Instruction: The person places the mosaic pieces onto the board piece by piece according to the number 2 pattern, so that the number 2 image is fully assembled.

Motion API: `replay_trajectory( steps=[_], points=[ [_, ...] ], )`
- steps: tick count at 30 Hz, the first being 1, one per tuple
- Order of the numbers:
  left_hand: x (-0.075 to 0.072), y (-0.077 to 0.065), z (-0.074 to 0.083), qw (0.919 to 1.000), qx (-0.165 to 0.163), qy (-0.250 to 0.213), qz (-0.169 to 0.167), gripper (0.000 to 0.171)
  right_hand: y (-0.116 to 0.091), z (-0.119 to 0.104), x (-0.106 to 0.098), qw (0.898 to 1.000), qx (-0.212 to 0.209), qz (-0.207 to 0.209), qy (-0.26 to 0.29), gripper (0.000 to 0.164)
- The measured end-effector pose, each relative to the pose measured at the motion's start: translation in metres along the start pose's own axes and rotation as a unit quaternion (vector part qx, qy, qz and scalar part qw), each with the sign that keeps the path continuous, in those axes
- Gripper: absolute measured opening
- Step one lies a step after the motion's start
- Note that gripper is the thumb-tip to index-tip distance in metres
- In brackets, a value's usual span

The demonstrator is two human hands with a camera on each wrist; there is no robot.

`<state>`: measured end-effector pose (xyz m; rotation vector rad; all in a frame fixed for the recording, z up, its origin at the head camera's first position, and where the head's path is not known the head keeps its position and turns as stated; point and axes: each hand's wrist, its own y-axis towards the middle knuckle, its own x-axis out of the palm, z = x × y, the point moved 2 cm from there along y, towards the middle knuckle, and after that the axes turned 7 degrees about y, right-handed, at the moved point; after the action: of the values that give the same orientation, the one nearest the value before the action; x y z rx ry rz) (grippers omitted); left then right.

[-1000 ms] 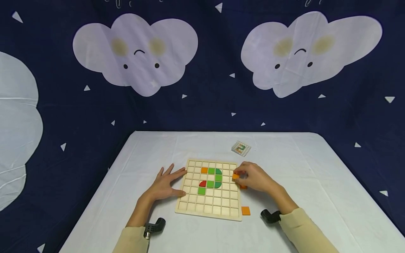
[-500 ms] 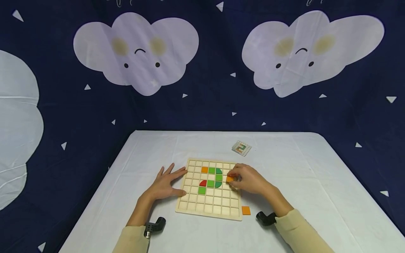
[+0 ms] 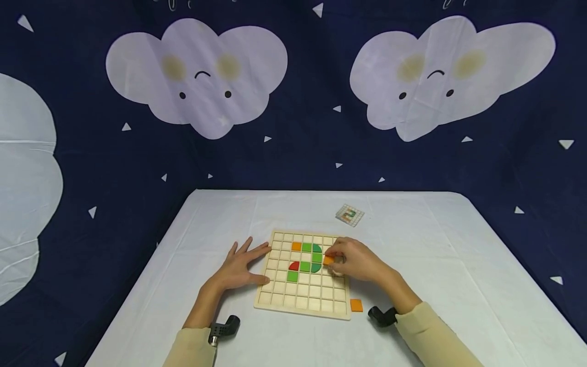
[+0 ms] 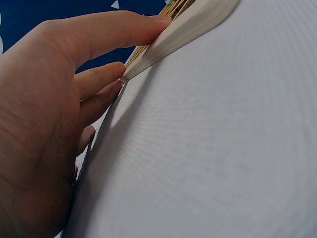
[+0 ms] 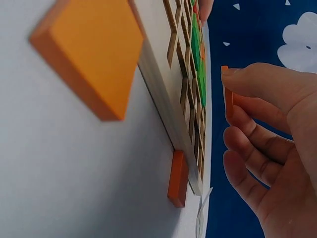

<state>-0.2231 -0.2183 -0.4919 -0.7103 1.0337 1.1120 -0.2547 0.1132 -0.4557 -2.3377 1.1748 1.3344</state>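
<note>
A wooden grid board [image 3: 302, 290] lies flat on the table, with an orange square tile [image 3: 296, 246], several green tiles [image 3: 305, 266] and a red quarter-round tile [image 3: 294, 265] set in its cells. My left hand [image 3: 236, 270] has its fingers spread, thumb and fingertips touching the board's left edge. Between thumb and index finger my right hand [image 3: 359, 259] pinches an orange tile [image 3: 328, 260], just right of the green tiles. The right wrist view shows this held tile [image 5: 227, 91] edge-on, raised above the board; the other fingers are loosely curled.
One loose orange tile [image 3: 356, 305] lies by the board's lower right corner. Another orange tile [image 5: 178, 178] sits beside the board's right edge, hidden in the head view. A small pattern card [image 3: 350, 215] lies behind the board on the white table [image 3: 220, 214].
My right hand has moved left with the orange tile, from the board's right edge to over its cells near the green tiles. My left hand stays at the left edge.
</note>
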Motion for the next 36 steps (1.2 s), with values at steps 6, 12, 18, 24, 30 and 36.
replay_trajectory(
  steps=[6,12,18,24,30,36],
  points=[
    [0.001,0.000,-0.001,1.0000,-0.004,0.002,-0.002,0.085,0.003,-0.003,0.009,1.000,-0.008,-0.005,-0.001,0.027],
    [0.003,0.001,-0.001,1.0000,-0.005,-0.001,-0.002,0.085,0.006,-0.008,0.014,1.000,-0.012,-0.014,0.007,0.028],
    [0.001,0.000,0.000,1.0000,-0.003,0.000,0.000,0.085,0.008,-0.017,0.018,1.000,-0.012,-0.026,0.009,0.027],
    [0.000,0.000,0.000,1.0000,-0.004,0.002,-0.001,0.085,0.012,-0.024,0.023,0.999,-0.013,-0.035,0.000,0.026],
    [0.000,0.000,0.000,1.0000,-0.003,0.003,-0.001,0.085,0.015,-0.030,0.030,0.999,-0.021,-0.043,0.000,0.025],
    [0.000,0.000,0.000,1.0000,-0.002,0.000,-0.002,0.084,0.018,-0.037,0.034,0.998,-0.044,-0.042,-0.001,0.025]
  ],
)
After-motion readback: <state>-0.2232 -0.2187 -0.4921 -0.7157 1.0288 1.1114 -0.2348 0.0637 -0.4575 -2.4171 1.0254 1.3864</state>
